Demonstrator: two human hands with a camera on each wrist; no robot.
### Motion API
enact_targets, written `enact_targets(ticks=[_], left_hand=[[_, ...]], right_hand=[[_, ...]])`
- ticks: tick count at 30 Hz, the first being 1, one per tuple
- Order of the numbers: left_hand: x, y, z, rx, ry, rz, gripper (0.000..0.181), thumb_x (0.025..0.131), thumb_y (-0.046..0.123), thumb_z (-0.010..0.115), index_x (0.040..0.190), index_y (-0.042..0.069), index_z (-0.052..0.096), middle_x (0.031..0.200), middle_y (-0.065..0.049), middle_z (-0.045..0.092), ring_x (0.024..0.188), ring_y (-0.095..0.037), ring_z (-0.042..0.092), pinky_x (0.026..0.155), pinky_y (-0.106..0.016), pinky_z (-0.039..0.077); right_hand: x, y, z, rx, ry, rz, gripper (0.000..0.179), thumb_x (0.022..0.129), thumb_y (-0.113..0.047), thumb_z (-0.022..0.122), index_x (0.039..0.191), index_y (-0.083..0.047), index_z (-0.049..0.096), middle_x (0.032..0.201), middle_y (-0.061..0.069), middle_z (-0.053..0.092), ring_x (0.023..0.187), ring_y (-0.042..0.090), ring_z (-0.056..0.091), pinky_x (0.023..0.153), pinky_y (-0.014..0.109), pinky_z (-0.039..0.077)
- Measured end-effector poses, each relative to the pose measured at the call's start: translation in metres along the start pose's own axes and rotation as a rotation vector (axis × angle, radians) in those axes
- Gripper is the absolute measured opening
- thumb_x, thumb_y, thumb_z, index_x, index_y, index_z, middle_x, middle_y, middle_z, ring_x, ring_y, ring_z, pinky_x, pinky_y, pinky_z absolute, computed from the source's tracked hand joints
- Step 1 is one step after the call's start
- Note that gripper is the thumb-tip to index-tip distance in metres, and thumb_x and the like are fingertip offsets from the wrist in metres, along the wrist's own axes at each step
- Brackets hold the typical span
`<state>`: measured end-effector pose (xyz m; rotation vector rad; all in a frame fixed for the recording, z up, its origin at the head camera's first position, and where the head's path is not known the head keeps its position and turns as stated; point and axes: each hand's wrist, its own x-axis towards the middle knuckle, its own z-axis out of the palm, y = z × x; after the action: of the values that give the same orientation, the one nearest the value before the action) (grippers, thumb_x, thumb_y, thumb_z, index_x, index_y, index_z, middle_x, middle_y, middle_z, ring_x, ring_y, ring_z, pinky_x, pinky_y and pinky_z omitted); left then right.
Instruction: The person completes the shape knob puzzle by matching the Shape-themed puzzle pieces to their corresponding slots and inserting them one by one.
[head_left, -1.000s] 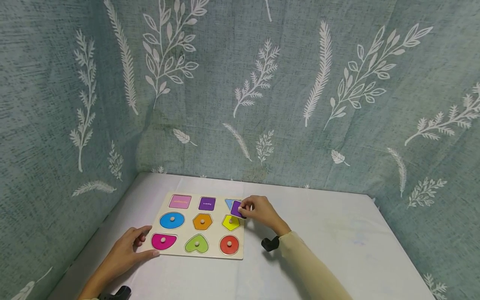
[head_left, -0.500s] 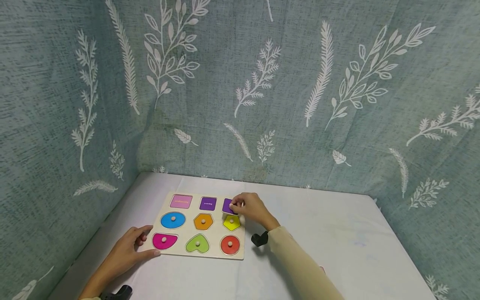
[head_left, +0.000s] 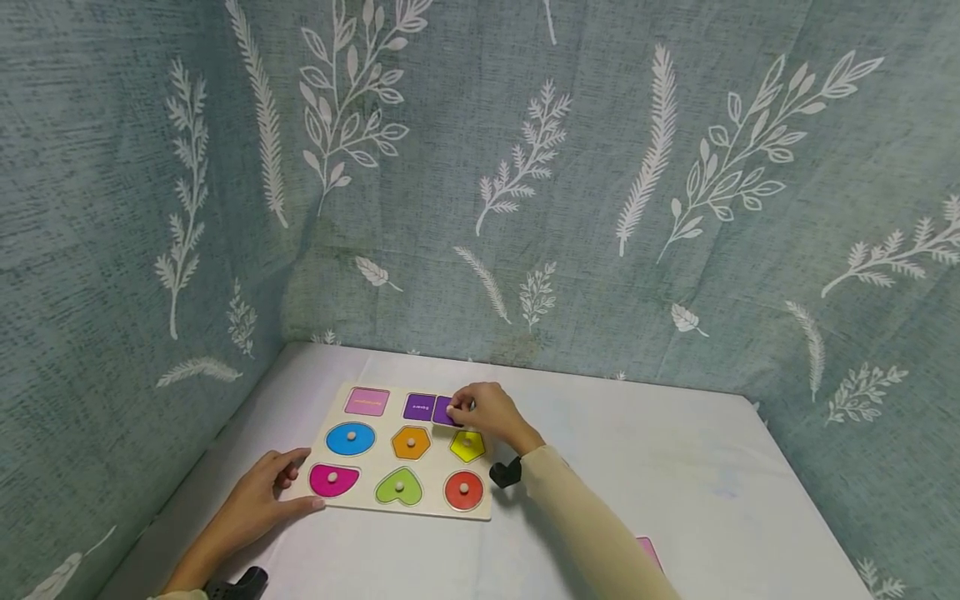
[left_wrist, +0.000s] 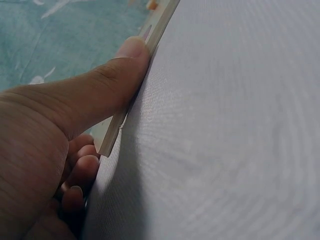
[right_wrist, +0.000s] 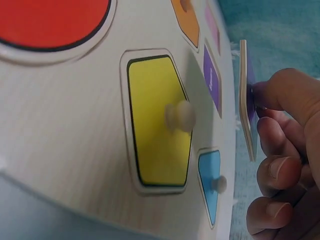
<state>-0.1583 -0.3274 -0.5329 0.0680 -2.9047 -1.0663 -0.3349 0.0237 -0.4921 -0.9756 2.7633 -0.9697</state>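
Observation:
A pale wooden knob puzzle board (head_left: pixel 367 461) lies on the table. My right hand (head_left: pixel 491 412) pinches a purple square puzzle piece (head_left: pixel 443 410) by its knob. This piece hangs above the board's far row, just right of the purple square recess (head_left: pixel 418 407) printed with a word; in the right wrist view the piece (right_wrist: pixel 244 100) is seen edge-on, apart from the board. At the near left corner my left hand (head_left: pixel 258 492) holds the board, thumb (left_wrist: pixel 112 82) along its near edge and fingers by the left side. A blue triangle (right_wrist: pixel 209 175) sits seated in the board.
A pink rectangle recess (head_left: pixel 367 402) shows at the far left of the board. Blue oval, orange hexagon, yellow pentagon (head_left: pixel 467 448), magenta, green heart and red circle pieces sit in theirs. A pink piece (head_left: pixel 648 550) lies on the table, partly behind the right sleeve (head_left: pixel 592 525).
My right hand has moved left with the purple square, from over the triangle and pentagon to beside the square recess. The left hand stays at the corner. The pink piece has come into sight.

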Motion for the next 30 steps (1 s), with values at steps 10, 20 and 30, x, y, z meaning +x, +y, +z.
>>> enact_targets(ticks=[10,20,30], left_hand=[[0.002,-0.003,-0.002,0.023,0.006,-0.006,0.096,0.071,0.052,0.091,0.142,-0.001,0.054,0.097,-0.007,0.045,0.093,-0.024,0.048,0.072,-0.032,0.045],[-0.001,-0.003,-0.001,0.03,0.021,0.009,0.095,0.071,0.052,0.091,0.141,-0.001,0.056,0.096,-0.006,0.045,0.093,-0.023,0.048,0.071,-0.032,0.044],[-0.001,-0.002,0.0,0.019,0.017,0.002,0.096,0.07,0.051,0.092,0.141,-0.001,0.056,0.095,-0.006,0.045,0.092,-0.023,0.048,0.073,-0.035,0.045]], right_hand=[[0.017,-0.013,0.01,-0.042,-0.016,-0.005,0.013,0.097,-0.029,0.073,0.094,-0.017,0.075,0.069,-0.01,0.058,0.065,0.006,0.049,0.066,0.025,0.04],[0.032,-0.024,0.024,-0.066,-0.011,0.047,0.015,0.096,-0.029,0.074,0.095,-0.015,0.077,0.071,-0.009,0.059,0.065,0.008,0.05,0.062,0.023,0.04],[0.037,-0.024,0.034,-0.06,-0.046,0.081,0.013,0.096,-0.027,0.075,0.089,-0.016,0.077,0.067,-0.01,0.06,0.059,0.007,0.047,0.055,0.021,0.037]])
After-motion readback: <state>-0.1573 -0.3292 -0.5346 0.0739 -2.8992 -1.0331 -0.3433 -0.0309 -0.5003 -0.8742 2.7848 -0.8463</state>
